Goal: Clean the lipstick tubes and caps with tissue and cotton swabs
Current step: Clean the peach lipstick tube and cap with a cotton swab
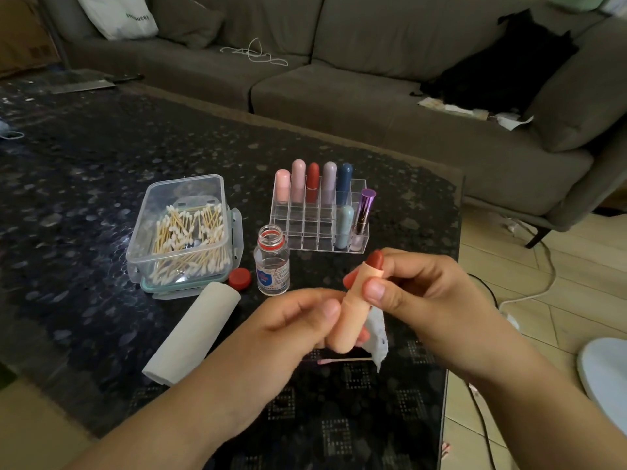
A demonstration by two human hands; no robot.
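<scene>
An uncapped peach lipstick tube (353, 310) with a dark red bullet stands upright between both hands above the table. My left hand (298, 330) grips its lower body. My right hand (410, 290) pinches the upper part just under the bullet, and a crumpled piece of white tissue (378, 337) hangs beneath that hand. A used cotton swab (342, 360) with a pink tip lies on the table below the tube. A folded stack of tissue (193, 330) lies to the left.
A clear box of cotton swabs (183, 232) stands open at the left. An open small bottle (271, 262) and its red cap (240, 278) sit beside it. A clear organizer (319, 215) holds several lipsticks. A grey sofa (373, 106) lies beyond the dark table (84, 171).
</scene>
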